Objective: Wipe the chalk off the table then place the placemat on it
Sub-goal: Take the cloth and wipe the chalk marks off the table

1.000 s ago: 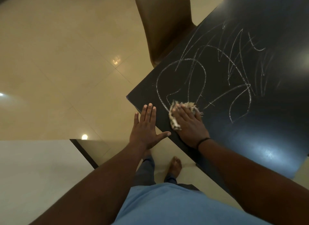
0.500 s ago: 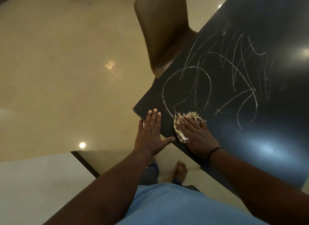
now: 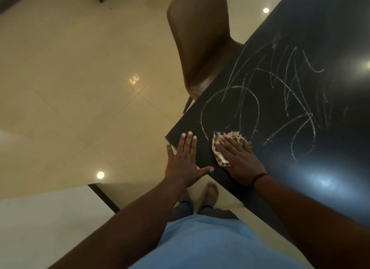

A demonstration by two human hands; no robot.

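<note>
I have my right hand (image 3: 238,158) flat on a frayed, patterned rag (image 3: 220,148), fingers straight and pressing the cloth down on the black table (image 3: 300,178) near its corner. Nothing is curled round the rag; it is pinned under the palm and fingers, with its edge sticking out at about 9 o'clock from the hand. My left hand (image 3: 185,162) lies spread and relaxed just beside it, at 9 o'clock from the right, fingertips resting on the table's corner and the palm hanging past the edge; it holds nothing.

The chalk scribbles (image 3: 280,100) sprawl from 12 to 2 o'clock of the rag: a large loop just beyond my fingertips, then a tangle of strokes running further in across the tabletop. As far as I can judge, nearly all of it is still there. The rag sits at the near end of the loop, and only a short stretch by the cloth looks thinner, so I would call the wiping barely begun.

What is left, then, is most of the job: sweep the rag up through the loop and on across the strokes toward 1 o'clock, likely in several passes. The placemat is nowhere in my view, so I cannot say where it waits. A brown chair (image 3: 202,48) is pushed in at 11 o'clock, over the glossy tiled floor (image 3: 80,88).
</note>
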